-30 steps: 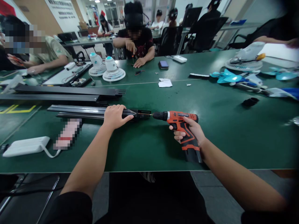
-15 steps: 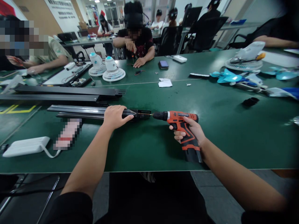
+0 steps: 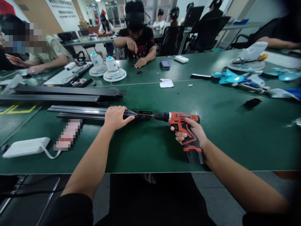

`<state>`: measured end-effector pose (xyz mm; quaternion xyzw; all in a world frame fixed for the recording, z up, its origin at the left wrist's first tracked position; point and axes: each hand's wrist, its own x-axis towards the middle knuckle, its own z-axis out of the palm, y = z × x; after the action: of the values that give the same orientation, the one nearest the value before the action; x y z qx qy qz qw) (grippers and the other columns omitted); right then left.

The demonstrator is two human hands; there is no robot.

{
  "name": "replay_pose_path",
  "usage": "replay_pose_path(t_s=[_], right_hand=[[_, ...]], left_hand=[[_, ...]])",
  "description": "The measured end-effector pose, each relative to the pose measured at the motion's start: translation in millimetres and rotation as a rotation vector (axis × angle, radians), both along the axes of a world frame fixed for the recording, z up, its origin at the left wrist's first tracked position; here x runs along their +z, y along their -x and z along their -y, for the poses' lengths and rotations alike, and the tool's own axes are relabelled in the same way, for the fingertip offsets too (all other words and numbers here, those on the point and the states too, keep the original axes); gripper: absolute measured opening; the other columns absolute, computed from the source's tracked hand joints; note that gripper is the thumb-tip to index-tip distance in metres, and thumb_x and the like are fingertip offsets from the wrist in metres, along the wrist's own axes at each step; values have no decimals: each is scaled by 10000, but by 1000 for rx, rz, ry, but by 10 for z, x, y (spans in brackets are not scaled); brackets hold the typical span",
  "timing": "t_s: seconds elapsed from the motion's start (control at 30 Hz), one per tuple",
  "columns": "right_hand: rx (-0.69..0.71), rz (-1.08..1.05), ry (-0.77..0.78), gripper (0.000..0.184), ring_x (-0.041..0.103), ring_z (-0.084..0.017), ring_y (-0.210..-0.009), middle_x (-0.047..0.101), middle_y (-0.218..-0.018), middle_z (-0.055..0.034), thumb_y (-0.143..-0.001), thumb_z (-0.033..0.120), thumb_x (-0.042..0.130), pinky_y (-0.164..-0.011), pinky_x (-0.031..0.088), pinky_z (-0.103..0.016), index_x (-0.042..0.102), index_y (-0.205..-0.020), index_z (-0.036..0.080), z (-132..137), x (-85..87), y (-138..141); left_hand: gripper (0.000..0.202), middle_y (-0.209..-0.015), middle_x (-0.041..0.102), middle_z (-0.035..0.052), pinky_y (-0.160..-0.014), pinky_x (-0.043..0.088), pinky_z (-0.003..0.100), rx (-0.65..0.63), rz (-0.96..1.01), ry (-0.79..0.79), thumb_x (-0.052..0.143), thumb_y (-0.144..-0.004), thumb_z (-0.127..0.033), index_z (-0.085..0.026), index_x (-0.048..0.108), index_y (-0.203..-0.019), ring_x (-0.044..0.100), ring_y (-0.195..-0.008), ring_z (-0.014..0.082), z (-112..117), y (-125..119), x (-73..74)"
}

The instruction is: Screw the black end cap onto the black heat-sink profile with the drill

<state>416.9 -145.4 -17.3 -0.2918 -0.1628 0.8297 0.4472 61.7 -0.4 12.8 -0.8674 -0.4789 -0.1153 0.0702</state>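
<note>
Holding drill (image 3: 176, 116), right hand (image 3: 198, 134) (left hand (image 3: 115, 118) clasping bar (image 3: 77, 110))

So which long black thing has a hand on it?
The shiny one under the left hand, its end facing the drill; the duller ones lie untouched farther back.

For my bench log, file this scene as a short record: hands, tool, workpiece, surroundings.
Left hand: laid over a long black part, thumb toward its slotted end
Right hand: gripping an orange-and-black drill, index finger at the trigger
Drill direction: chuck aimed at the slotted end; bit contact unclear
Surface: green table
Near left arm: white power bank, with a cable
Far side: two white fan heads, grilles down
Opposite: co-worker's hand holding a screwdriver
</note>
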Motion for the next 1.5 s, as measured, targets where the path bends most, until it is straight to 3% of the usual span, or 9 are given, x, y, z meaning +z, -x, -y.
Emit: replay_pose_path(t_s=[0.7, 1.0, 1.5], right_hand=[[40, 6, -4, 482, 534, -138, -518, 705, -711, -45, -857, 541, 692, -475, 525, -268, 641, -1141, 155, -9, -23, -17], [-8, -36, -1, 430, 549, -146, -511, 752, -803, -76, -886, 463, 681, -437, 506, -274, 625, -1183, 158, -4, -18, -9], [-12, -20, -29, 432, 517, -118, -506, 770, -852, -93, -871, 495, 709, -478, 494, -271, 679, -1124, 147, -15, -54, 14]], left_hand=[[636, -1132, 734, 123, -997, 406, 494, 15, 30, 18, 434, -958, -768, -220, 682, -1163, 634, -1086, 348, 14, -5, -12], [631, -1096, 738, 116, -967, 421, 484, -11, 68, -58, 451, -958, -773, -216, 688, -1134, 634, -1060, 342, -9, 19, -82], [600, -1154, 667, 133, -937, 461, 483, -9, 108, -128, 513, -939, -754, -217, 703, -1128, 573, -1091, 349, -3, 33, -121]])
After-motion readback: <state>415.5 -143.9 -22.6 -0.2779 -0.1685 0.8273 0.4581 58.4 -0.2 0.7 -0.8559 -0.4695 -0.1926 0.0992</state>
